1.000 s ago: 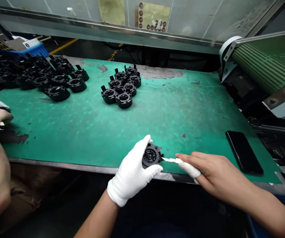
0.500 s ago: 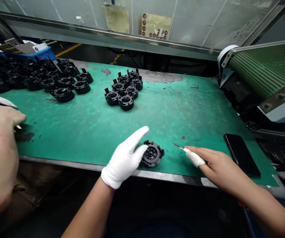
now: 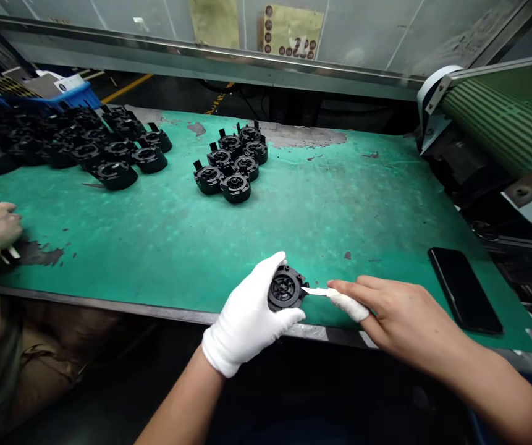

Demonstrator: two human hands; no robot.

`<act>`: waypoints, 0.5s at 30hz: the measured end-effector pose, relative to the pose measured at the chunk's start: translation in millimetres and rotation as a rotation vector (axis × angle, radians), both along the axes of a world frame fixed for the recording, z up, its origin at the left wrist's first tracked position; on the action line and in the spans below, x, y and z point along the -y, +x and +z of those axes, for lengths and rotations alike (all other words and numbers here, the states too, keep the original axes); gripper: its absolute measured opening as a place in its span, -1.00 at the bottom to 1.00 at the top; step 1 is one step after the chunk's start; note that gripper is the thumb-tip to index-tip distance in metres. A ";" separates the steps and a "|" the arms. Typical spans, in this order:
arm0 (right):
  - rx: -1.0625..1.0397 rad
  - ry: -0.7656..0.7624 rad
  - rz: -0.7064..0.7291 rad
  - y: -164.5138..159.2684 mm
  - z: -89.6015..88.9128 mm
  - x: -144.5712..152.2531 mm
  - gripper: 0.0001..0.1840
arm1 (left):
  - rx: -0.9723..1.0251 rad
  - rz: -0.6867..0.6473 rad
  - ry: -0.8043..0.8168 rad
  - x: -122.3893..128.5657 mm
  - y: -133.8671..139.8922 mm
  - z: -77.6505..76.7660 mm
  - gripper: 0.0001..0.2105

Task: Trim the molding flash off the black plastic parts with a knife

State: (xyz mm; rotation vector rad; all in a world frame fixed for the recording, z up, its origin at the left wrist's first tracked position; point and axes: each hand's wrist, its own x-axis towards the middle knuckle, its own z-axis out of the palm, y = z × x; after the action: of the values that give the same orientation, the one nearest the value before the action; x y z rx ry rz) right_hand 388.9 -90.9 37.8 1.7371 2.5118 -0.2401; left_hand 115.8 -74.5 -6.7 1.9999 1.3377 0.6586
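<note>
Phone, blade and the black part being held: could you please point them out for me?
phone (image 3: 464, 290), head view, middle of its dark screen
blade (image 3: 314, 290), head view, bare metal
black part (image 3: 284, 288), head view, ribbed centre

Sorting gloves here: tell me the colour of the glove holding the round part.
White, head view.

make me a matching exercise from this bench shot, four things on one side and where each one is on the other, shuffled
Things:
1. round black part
2. small blade
3. phone
4. cluster of six black parts

Places:
A. flat on the green mat, near its right edge
B. in the gloved left hand
C. far middle of the mat
D. in the bare right hand, tip at the part's edge

Pairs: 1-B, 2-D, 3-A, 4-C
</note>
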 end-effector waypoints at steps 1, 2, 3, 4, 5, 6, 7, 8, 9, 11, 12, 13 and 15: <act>0.078 0.034 -0.058 9.9 -2.7 -6.9 -0.46 | -0.003 0.004 0.006 -0.3 -0.2 0.8 -0.13; 0.151 0.071 -0.145 20.4 -5.0 -12.9 -0.45 | -0.004 0.011 0.012 -0.2 -0.1 1.3 -0.14; 0.185 0.079 -0.211 30.1 -6.5 -17.3 -0.47 | -0.004 0.017 0.019 0.0 0.1 1.3 -0.15; 0.177 0.076 -0.232 37.4 -7.0 -19.2 -0.48 | -0.001 0.021 0.029 0.3 0.6 0.8 -0.16; 0.127 0.074 -0.225 41.2 -6.3 -18.5 -0.49 | 0.003 0.021 0.039 0.7 1.1 0.0 -0.17; 0.045 0.058 -0.184 41.0 -4.5 -15.2 -0.49 | 0.008 0.018 0.049 1.0 1.6 -1.1 -0.17; -0.052 0.022 -0.114 36.8 -2.1 -10.0 -0.49 | 0.012 0.015 0.058 1.2 2.0 -2.3 -0.17; -0.147 -0.036 -0.029 29.7 0.3 -3.8 -0.49 | 0.016 0.018 0.064 1.4 2.4 -3.4 -0.18; -0.215 -0.103 0.045 21.0 2.3 2.2 -0.49 | 0.018 0.025 0.066 1.6 2.6 -4.3 -0.18; -0.237 -0.169 0.103 5.3 2.6 9.6 -0.49 | 0.018 0.040 0.065 1.9 3.0 -5.1 -0.18; -0.195 -0.141 0.064 0.9 0.6 10.3 -0.49 | 0.018 0.041 0.064 1.9 3.2 -4.8 -0.18; -0.142 -0.088 -0.006 -0.6 -2.6 9.1 -0.49 | 0.019 0.039 0.061 1.9 3.4 -4.0 -0.18; -0.080 0.027 -0.166 4.1 -10.7 3.8 -0.49 | 0.019 0.019 0.045 1.1 3.5 -1.0 -0.18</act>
State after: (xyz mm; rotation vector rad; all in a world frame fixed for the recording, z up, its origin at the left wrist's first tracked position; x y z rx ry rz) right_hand 393.1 -94.7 27.1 1.9881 2.4355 -0.2932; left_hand 119.3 -75.5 -7.7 2.0138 1.3433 0.7213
